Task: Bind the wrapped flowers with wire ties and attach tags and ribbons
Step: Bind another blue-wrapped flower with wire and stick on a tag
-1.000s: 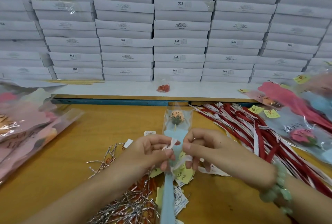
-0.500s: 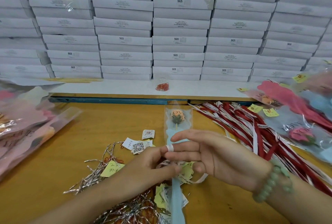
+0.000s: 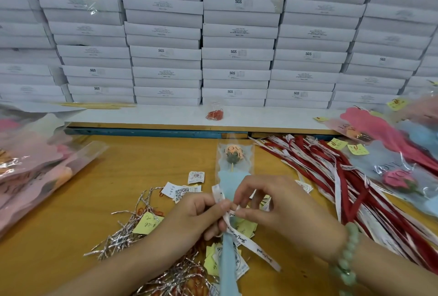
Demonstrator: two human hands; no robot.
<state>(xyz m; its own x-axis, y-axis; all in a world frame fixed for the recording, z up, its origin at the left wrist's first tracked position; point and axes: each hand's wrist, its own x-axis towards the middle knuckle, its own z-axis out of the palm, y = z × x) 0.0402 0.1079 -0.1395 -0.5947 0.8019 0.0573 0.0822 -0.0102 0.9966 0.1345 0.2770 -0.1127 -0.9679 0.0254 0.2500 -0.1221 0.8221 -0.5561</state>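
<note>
The wrapped flower [image 3: 233, 167] is held upright-lengthwise at the middle of the wooden table [image 3: 113, 177], with its orange head pointed away from the person and its light blue paper running down to the lower edge of the view. The left hand [image 3: 196, 217] is curled round the narrow part of the wrapping, and its thumb is pressed on the white ribbon [image 3: 246, 241] there. The right hand [image 3: 284, 210] is closed in a pinch: 1 end of the same ribbon is gripped between its thumb and forefinger, just beside the left thumb, while the other fingers are bent loosely. A small loop of ribbon is seen above the left thumb, and a printed tail hangs down to the right across the blue paper. A green bead bracelet [image 3: 348, 248] is worn on the right wrist.

Silver wire ties [image 3: 123, 236] are scattered under the left forearm, with yellow tags [image 3: 148, 222] and white tags [image 3: 181, 192] among them. Red and white ribbons [image 3: 331, 177] are spread at the right, beside finished flowers [image 3: 391, 172]. Pink packets [image 3: 35, 165] are lying at the left. White boxes [image 3: 237, 53] are stacked behind.
</note>
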